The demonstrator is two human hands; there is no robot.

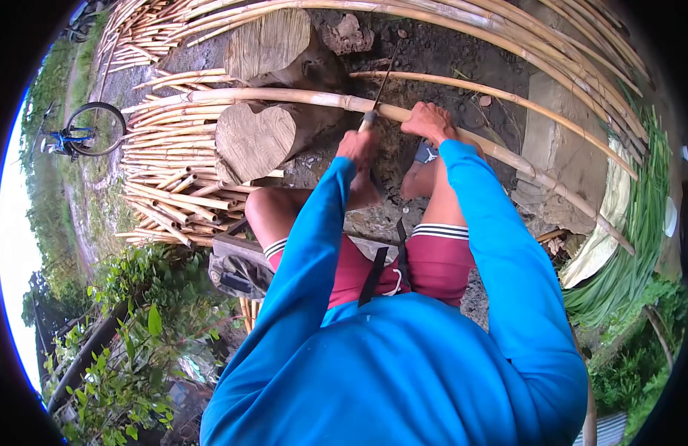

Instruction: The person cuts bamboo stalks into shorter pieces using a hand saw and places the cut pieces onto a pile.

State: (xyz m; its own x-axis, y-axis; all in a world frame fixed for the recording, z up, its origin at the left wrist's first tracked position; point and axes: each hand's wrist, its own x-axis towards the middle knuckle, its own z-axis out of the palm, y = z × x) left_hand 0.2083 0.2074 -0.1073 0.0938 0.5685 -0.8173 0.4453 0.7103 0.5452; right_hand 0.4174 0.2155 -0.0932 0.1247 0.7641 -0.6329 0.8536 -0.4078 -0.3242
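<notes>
My left hand [359, 147] is closed around the handle of a long knife [383, 82]. Its thin dark blade points away from me and meets a bamboo pole [307, 96] near the middle. On the same pole, just right of the blade, my right hand [429, 123] is wrapped over the top. The pole runs across in front of my knees, from a cut log [258, 137] on the left down toward the lower right. A thinner bamboo pole [500, 93] lies beyond it.
Cut bamboo pieces [177, 197] are stacked at the left, beside a second log [273, 44]. Long bamboo poles [500, 30] curve across the top right. Green leaf strips [649, 230] lie at the right edge. A bicycle wheel [96, 128] shows far left; leafy plants [128, 349] stand lower left.
</notes>
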